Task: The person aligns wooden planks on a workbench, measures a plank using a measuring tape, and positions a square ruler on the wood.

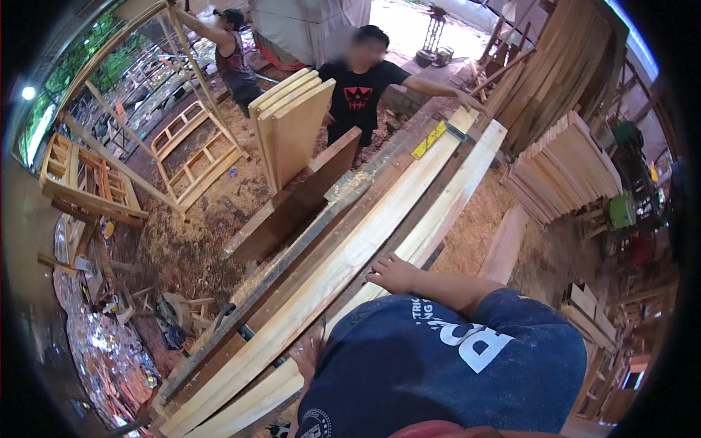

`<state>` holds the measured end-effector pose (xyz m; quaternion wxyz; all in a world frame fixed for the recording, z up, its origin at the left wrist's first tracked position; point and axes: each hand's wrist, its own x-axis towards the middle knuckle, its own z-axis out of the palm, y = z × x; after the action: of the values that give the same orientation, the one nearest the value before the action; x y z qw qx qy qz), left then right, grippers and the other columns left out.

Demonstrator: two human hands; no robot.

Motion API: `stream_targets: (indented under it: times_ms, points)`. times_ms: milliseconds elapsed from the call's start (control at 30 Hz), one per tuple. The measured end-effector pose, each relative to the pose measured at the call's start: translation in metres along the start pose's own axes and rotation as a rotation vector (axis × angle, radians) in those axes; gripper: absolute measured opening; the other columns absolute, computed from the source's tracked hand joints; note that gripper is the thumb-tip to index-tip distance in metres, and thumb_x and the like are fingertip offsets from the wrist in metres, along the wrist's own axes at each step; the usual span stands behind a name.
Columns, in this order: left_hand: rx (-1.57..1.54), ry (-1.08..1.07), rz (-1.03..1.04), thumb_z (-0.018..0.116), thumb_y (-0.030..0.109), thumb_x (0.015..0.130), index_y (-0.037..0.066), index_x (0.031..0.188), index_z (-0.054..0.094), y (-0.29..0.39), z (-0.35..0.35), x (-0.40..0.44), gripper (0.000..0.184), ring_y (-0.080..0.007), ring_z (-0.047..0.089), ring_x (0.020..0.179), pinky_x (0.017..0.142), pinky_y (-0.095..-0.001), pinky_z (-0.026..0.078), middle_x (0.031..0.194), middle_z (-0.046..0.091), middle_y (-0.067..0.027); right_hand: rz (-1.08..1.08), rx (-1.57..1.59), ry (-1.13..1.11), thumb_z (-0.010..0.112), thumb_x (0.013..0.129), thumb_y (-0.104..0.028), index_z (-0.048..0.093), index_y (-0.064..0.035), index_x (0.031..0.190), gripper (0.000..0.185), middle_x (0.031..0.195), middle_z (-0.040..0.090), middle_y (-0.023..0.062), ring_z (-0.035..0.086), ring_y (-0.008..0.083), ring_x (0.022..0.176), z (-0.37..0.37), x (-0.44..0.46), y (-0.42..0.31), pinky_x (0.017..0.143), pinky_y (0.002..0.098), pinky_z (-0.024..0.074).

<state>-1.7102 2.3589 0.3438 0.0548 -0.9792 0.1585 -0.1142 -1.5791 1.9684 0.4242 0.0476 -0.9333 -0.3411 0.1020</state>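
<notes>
Long pale boards point(372, 237) lie side by side on a workbench, running from lower left to upper right. My right hand point(394, 274) rests at the inner edge of the nearer pale board point(456, 193), fingers apart and slightly bent. Lower left, my left hand point(307, 354) touches the same board beside my body, its fingers apart and its wrist partly hidden by my shirt. Neither hand visibly holds anything. Near the boards' far end lie a yellow tool point(429, 140) and a dark clamp-like piece point(456, 133).
Across the bench a person in a black shirt point(358, 95) reaches one hand to the far end. Another person point(232, 58) stands behind by a wooden frame point(197, 157). Upright panels point(303, 135), stacked planks point(566, 168) and shavings on the floor surround the bench.
</notes>
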Motion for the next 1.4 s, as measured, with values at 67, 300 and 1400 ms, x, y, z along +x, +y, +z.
stream_targets:
  times_ms: [67,300,1400]
  points:
    - [0.009,0.035,0.018,0.078,0.045,0.089,0.034,0.143,0.053,-0.001,0.004,-0.002,0.061,-0.0182,0.062,0.096,0.087,-0.0472,0.042,0.112,0.059,0.0025,0.000,0.027,-0.049,0.062,0.093,-0.021,0.060,-0.0156,0.138,0.045,0.122,0.062,0.0142,0.059,0.0340,0.125,-0.003,0.001,0.002,0.108,0.0545,0.0415]
    - [0.110,0.051,0.032,0.076,0.048,0.091,0.034,0.134,0.054,0.000,0.009,-0.001,0.050,-0.0155,0.059,0.085,0.076,-0.0422,0.042,0.103,0.055,0.0037,0.035,0.044,-0.156,0.059,0.096,-0.021,0.060,-0.0159,0.141,0.045,0.125,0.062,0.0167,0.058,0.0360,0.129,-0.015,0.002,-0.003,0.111,0.0579,0.0404]
    - [-0.122,-0.023,-0.031,0.074,0.051,0.095,0.032,0.138,0.059,0.003,-0.029,0.011,0.049,-0.0174,0.062,0.094,0.079,-0.0423,0.041,0.113,0.063,0.0039,0.003,0.003,-0.008,0.058,0.096,-0.022,0.061,-0.0169,0.139,0.043,0.118,0.061,0.0137,0.059,0.0345,0.122,0.004,-0.004,0.002,0.107,0.0572,0.0413]
